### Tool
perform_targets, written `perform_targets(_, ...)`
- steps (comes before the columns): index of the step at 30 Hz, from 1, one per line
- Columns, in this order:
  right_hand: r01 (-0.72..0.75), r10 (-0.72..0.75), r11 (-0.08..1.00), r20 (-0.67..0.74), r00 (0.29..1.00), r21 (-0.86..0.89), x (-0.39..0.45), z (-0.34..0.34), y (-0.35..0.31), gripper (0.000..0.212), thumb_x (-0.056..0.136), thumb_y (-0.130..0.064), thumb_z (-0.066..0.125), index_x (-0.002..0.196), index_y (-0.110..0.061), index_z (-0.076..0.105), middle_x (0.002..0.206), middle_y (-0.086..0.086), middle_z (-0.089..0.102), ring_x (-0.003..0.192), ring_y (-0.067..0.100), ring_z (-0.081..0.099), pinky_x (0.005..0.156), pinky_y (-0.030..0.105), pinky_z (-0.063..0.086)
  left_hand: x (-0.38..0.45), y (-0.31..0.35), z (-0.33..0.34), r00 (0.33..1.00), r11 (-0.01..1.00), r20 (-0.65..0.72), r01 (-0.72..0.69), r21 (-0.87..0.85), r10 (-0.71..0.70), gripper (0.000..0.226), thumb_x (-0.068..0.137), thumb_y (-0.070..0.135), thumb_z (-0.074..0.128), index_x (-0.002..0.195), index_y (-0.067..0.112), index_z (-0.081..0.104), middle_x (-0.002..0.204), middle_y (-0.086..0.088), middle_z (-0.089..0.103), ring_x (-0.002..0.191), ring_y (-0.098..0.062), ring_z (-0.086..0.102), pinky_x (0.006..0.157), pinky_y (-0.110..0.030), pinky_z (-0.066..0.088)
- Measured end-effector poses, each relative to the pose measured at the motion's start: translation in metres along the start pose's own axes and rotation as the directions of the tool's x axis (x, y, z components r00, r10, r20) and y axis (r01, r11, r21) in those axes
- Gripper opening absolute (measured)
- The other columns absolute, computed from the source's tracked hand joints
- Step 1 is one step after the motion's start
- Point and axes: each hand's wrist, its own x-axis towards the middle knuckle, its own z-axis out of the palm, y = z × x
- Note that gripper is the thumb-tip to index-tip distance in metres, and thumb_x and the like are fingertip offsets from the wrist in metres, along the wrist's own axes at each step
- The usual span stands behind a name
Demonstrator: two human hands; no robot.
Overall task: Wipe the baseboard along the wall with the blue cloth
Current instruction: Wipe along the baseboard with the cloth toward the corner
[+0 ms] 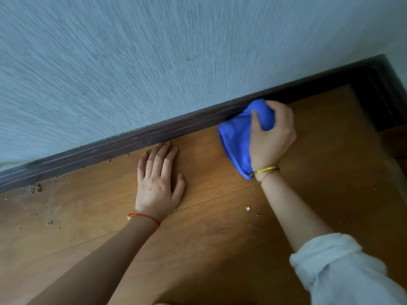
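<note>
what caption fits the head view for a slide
Right hand presses blue cloth to dark baseboard; left hand flat on floor.

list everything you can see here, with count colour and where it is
blue cloth: one, bright blue, bunched against the baseboard
baseboard: one run, dark purple-brown, foot of the wall, turning at the right corner
wall: one, pale grey, textured, upper part
floor: one, orange-brown wood
crumbs: many, tan, scattered along the baseboard at left
white scrap: one, on the floor between the arms
red string bracelet: one, left wrist
gold bangle: one, right wrist
white sleeve: one, right forearm
left hand: flat on the floor
right hand: grips the cloth
</note>
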Motion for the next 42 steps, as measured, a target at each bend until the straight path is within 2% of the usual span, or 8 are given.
perform_targets(5, 0.149, -0.156, 0.988, 0.196, 0.968, 0.05, -0.019, 0.003, -0.011, 0.018, 0.079, 0.0, 0.075, 0.095, -0.003, 0.07, 0.096, 0.008, 0.067, 0.091, 0.025, 0.063, 0.084, 0.025, 0.048, 0.004, 0.013, 0.0, 1.0, 1.0, -0.015, -0.021, -0.006, 0.021, 0.055, 0.094, 0.033, 0.05, 0.143, 0.008, 0.054, 0.15, -0.011, 0.051, 0.141, -0.031, 0.046, 0.122, -0.055, 0.025)
perform_targets(11, -0.133, 0.13, 0.991, -0.131, 0.983, -0.015, 0.052, -0.027, 0.038, 0.021, 0.077, -0.006, 0.073, 0.098, -0.004, 0.069, 0.096, 0.008, 0.069, 0.091, 0.026, 0.065, 0.084, 0.015, 0.042, 0.034, 0.052, 0.005, 0.991, 0.99, 0.037, -0.129, -0.051, 0.131, 0.053, 0.098, 0.037, 0.049, 0.143, 0.009, 0.054, 0.149, -0.013, 0.051, 0.141, -0.031, 0.045, 0.123, -0.057, 0.025)
perform_targets(20, 0.014, -0.014, 1.0, 0.089, 0.996, 0.005, 0.035, -0.026, 0.036, 0.019, 0.078, -0.002, 0.074, 0.097, -0.004, 0.068, 0.096, 0.007, 0.066, 0.091, 0.023, 0.062, 0.083, 0.018, 0.043, 0.062, 0.087, 0.034, 0.98, 0.982, 0.068, -0.188, -0.034, 0.19, 0.058, 0.097, 0.035, 0.048, 0.148, 0.008, 0.048, 0.153, -0.012, 0.047, 0.144, -0.03, 0.04, 0.124, -0.053, 0.023)
perform_targets(25, -0.156, 0.151, 0.986, -0.08, 0.985, -0.056, 0.095, -0.052, 0.074, 0.021, 0.075, -0.01, 0.073, 0.096, -0.007, 0.07, 0.094, 0.007, 0.068, 0.09, 0.025, 0.064, 0.084, 0.022, 0.045, 0.06, 0.086, 0.036, 0.981, 0.985, 0.091, -0.171, -0.012, 0.171, 0.058, 0.099, 0.038, 0.047, 0.15, 0.01, 0.046, 0.156, -0.011, 0.043, 0.148, -0.029, 0.034, 0.126, -0.052, 0.017)
perform_targets(29, -0.127, 0.124, 0.992, -0.075, 0.989, -0.029, 0.074, -0.038, 0.061, 0.02, 0.077, -0.005, 0.072, 0.097, -0.006, 0.069, 0.095, 0.007, 0.068, 0.092, 0.024, 0.063, 0.085, 0.013, 0.041, 0.061, 0.088, 0.037, 0.983, 0.985, 0.065, -0.172, -0.017, 0.173, 0.058, 0.097, 0.036, 0.049, 0.148, 0.009, 0.047, 0.155, -0.011, 0.045, 0.147, -0.029, 0.036, 0.125, -0.054, 0.02)
perform_targets(34, -0.086, 0.085, 0.995, 0.014, 0.996, 0.056, 0.05, -0.029, 0.049, 0.018, 0.08, -0.004, 0.074, 0.097, -0.007, 0.069, 0.096, 0.003, 0.067, 0.092, 0.021, 0.064, 0.081, 0.033, 0.052, 0.061, 0.089, 0.038, 0.983, 0.984, 0.037, -0.18, -0.012, 0.181, 0.057, 0.096, 0.035, 0.049, 0.147, 0.008, 0.05, 0.154, -0.011, 0.047, 0.145, -0.03, 0.039, 0.124, -0.054, 0.023)
perform_targets(39, -0.203, 0.211, 0.976, -0.114, 0.971, 0.076, 0.073, -0.038, 0.059, 0.018, 0.078, -0.006, 0.074, 0.095, -0.006, 0.069, 0.095, 0.003, 0.069, 0.089, 0.019, 0.065, 0.083, 0.032, 0.052, 0.061, 0.089, 0.038, 0.984, 0.985, 0.042, -0.174, 0.006, 0.174, 0.057, 0.097, 0.035, 0.049, 0.147, 0.008, 0.049, 0.154, -0.011, 0.047, 0.146, -0.029, 0.038, 0.126, -0.051, 0.019)
perform_targets(42, -0.168, 0.173, 0.984, -0.104, 0.979, 0.051, 0.054, -0.026, 0.04, 0.02, 0.078, -0.002, 0.075, 0.096, -0.003, 0.068, 0.096, 0.007, 0.068, 0.091, 0.024, 0.064, 0.085, 0.018, 0.044, 0.062, 0.089, 0.037, 0.984, 0.985, 0.038, -0.175, 0.008, 0.174, 0.058, 0.096, 0.035, 0.049, 0.146, 0.008, 0.051, 0.153, -0.012, 0.048, 0.144, -0.03, 0.041, 0.124, -0.053, 0.022)
